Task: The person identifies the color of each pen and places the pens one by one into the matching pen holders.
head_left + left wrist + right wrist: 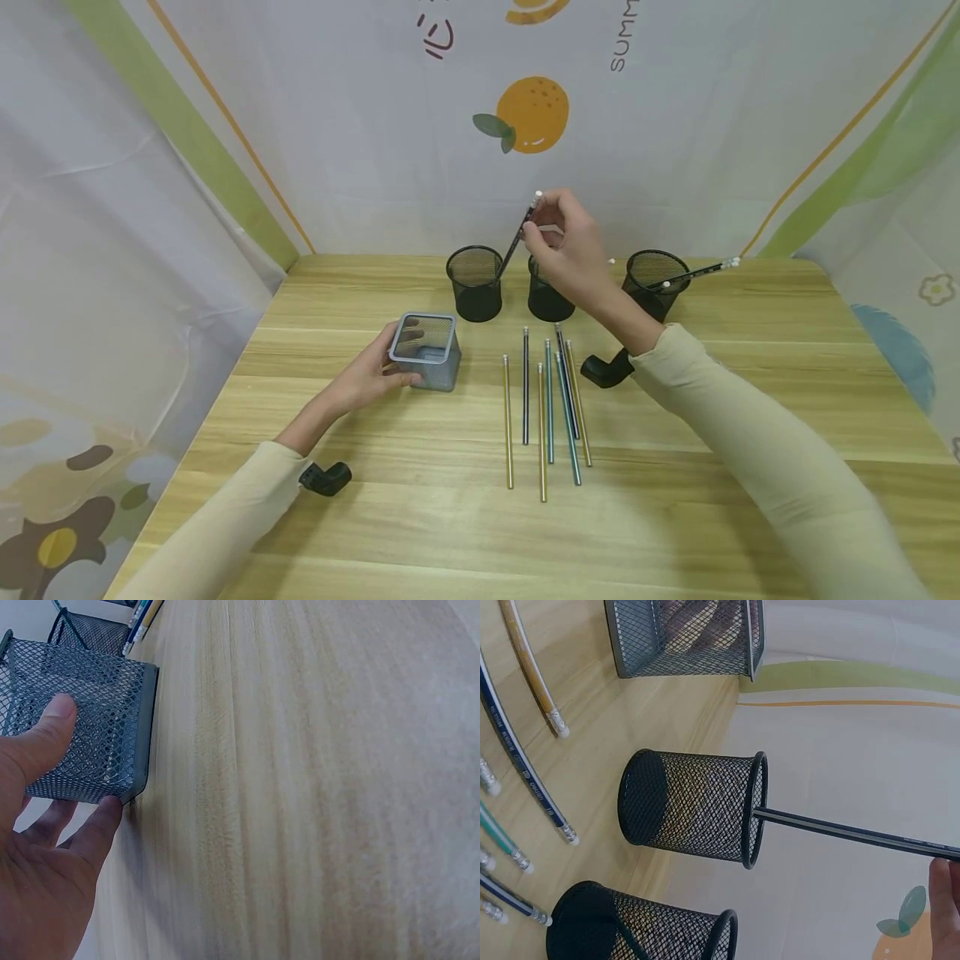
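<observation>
A pale wooden table (420, 533) stands before a white curtain (360, 125) printed with an orange. In the head view, the right hand (570, 250) at 12 o'clock pinches a black pencil (517, 237) whose lower end dips into the left black mesh cup (475, 283); a middle cup (546, 302) and a right cup (654, 282) stand beside it. The left hand (375, 375), at 9 o'clock, curls round a square grey mesh holder (426, 350). Loose pencils (547, 408) lie in a row at centre.

The left wrist view shows thumb and fingers (56, 727) gripping the grey holder's (82, 727) wall.

The right wrist view shows the pencil (855, 834) crossing the cup's (694, 806) rim, fingertips (946, 900) at 4 o'clock.
</observation>
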`<action>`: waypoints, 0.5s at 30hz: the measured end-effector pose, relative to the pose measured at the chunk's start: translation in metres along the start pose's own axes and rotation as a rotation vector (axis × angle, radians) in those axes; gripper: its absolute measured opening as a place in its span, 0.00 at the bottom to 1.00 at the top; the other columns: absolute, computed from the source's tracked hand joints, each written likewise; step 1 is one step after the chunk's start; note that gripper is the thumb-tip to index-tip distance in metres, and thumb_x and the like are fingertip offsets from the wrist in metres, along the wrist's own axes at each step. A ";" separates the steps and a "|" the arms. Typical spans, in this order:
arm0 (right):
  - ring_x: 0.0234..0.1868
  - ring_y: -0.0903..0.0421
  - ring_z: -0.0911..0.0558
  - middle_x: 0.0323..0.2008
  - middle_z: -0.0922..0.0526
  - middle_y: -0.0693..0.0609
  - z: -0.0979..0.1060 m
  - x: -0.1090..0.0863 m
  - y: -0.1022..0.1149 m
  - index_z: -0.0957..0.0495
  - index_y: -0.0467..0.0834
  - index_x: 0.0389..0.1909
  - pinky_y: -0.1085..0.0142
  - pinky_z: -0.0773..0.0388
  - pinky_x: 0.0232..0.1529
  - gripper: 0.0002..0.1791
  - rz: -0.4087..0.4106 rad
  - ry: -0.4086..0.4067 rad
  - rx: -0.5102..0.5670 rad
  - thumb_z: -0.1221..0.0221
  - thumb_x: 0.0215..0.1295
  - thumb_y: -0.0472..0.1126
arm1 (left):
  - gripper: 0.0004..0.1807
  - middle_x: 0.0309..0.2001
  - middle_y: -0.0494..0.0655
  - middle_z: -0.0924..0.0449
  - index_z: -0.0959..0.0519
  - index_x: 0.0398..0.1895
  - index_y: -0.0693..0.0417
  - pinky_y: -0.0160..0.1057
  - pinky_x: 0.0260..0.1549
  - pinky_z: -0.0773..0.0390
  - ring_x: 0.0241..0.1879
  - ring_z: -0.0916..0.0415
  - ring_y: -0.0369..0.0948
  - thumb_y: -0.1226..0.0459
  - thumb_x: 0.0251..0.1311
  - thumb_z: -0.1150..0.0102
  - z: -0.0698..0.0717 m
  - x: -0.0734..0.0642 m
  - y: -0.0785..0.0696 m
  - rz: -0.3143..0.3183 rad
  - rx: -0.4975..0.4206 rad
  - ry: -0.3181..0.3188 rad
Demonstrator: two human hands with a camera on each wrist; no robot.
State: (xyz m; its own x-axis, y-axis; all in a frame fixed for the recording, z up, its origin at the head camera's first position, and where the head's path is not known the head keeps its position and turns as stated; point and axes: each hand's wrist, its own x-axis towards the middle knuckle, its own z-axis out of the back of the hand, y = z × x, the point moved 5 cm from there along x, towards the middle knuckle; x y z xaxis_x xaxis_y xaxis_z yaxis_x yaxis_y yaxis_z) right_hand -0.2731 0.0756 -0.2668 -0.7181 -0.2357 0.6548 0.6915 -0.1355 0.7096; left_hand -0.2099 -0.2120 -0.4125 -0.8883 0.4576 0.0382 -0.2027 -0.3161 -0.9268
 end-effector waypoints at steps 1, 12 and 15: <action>0.45 0.50 0.19 0.45 0.26 0.38 -0.001 0.001 0.000 0.32 0.27 0.47 0.62 0.17 0.48 0.07 0.001 -0.003 -0.002 0.46 0.71 0.23 | 0.48 0.73 0.68 0.42 0.50 0.78 0.61 0.59 0.66 0.34 0.70 0.40 0.62 0.79 0.59 0.33 0.000 0.000 0.000 0.000 0.001 0.000; 0.45 0.48 0.19 0.44 0.25 0.38 -0.014 0.011 -0.006 0.31 0.27 0.46 0.59 0.17 0.48 0.07 0.052 -0.003 -0.011 0.46 0.70 0.22 | 0.48 0.73 0.67 0.42 0.50 0.79 0.59 0.58 0.66 0.33 0.70 0.39 0.62 0.79 0.60 0.34 0.000 0.000 -0.001 0.009 0.008 0.002; 0.45 0.45 0.19 0.44 0.25 0.36 -0.019 0.012 -0.010 0.31 0.26 0.46 0.57 0.17 0.47 0.08 0.037 0.009 -0.009 0.45 0.69 0.21 | 0.48 0.73 0.67 0.42 0.50 0.79 0.59 0.58 0.66 0.33 0.70 0.39 0.61 0.78 0.60 0.33 0.000 -0.001 -0.003 0.014 0.006 0.001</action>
State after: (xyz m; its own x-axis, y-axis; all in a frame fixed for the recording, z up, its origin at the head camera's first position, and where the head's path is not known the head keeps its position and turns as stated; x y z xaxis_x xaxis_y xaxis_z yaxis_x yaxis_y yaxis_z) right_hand -0.2869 0.0563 -0.2713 -0.6915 -0.2494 0.6779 0.7181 -0.1357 0.6826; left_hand -0.2088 -0.2114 -0.4102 -0.8906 0.4541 0.0245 -0.1927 -0.3280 -0.9248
